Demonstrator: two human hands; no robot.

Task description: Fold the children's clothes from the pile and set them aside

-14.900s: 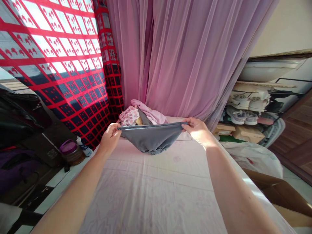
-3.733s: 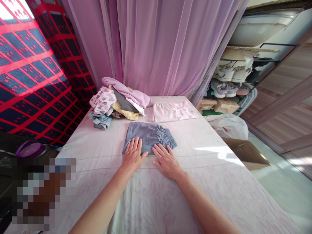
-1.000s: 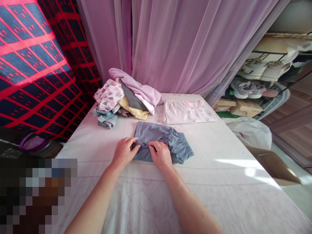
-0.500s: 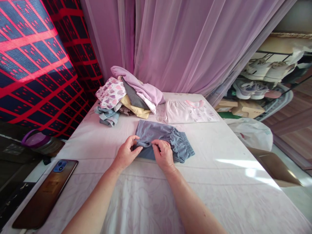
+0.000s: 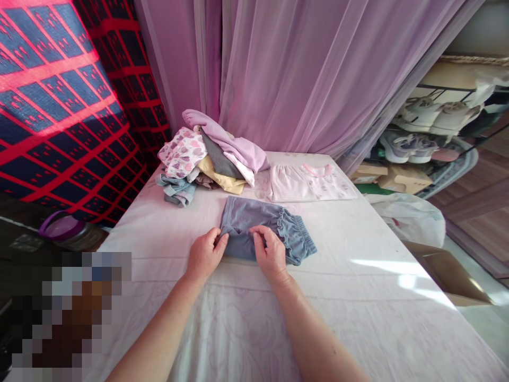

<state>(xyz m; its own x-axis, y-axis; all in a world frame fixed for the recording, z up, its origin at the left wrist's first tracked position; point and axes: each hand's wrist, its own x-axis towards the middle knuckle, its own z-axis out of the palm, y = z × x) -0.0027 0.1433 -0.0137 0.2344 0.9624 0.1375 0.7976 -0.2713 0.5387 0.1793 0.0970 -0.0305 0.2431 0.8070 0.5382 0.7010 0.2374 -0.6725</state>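
A folded grey-blue pair of shorts (image 5: pixel 274 225) with a ruffled waistband lies on the pale pink sheet (image 5: pixel 350 297) in the middle. My left hand (image 5: pixel 203 253) pinches the fabric at its near left corner. My right hand (image 5: pixel 270 252) grips a fold of the same garment just to the right, fingers curled. Both hands sit at the near edge of the shorts, close together.
A heap of unfolded clothes (image 5: pixel 210 156) sits at the back left. A folded pink-white garment (image 5: pixel 310 181) lies at the back right. Purple curtains (image 5: pixel 298 74) hang behind. A shoe rack (image 5: pixel 429 127) and cardboard boxes (image 5: pixel 449 270) stand to the right, a red-blue patterned cloth (image 5: pixel 59 106) hangs left.
Since a second ago both hands have kept pinching the near edge of the shorts, shifting slightly; a small fold has been lifted between them. Earlier they held the shorts up, then pressed them flat.
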